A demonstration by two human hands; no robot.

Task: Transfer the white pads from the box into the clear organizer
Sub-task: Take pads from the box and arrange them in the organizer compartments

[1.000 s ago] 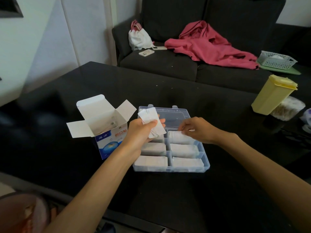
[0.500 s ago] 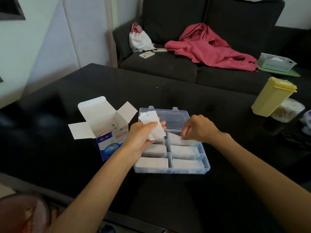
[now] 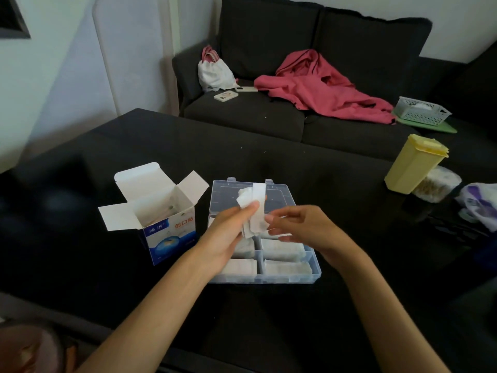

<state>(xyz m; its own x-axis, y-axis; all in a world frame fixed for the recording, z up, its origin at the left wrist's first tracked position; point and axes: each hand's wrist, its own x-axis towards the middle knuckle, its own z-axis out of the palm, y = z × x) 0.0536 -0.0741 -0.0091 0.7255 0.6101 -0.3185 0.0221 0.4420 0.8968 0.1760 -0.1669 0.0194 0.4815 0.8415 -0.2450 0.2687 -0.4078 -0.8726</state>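
Note:
A clear organizer (image 3: 314, 267) lies open on the black table, its compartments holding white pads (image 3: 282, 249). To its left stands the white and blue box (image 3: 166, 219) with its flaps open. My left hand (image 3: 228, 232) grips a bunch of white pads (image 3: 254, 208) upright above the organizer's left side. My right hand (image 3: 301, 227) is right beside the bunch, its fingertips at the lower edge of one pad. Whether those fingers pinch a pad is blurred.
A yellow lidded container (image 3: 414, 168) and a clear jar (image 3: 435, 184) stand at the table's right. A dark sofa (image 3: 269, 114) behind carries a pink garment (image 3: 317, 87), a white bag (image 3: 215, 71), two phones and a white basket (image 3: 422, 110).
My right hand has lifted out of the organizer's upper right compartment and moved left to the bunch of pads. My left hand has raised the bunch slightly.

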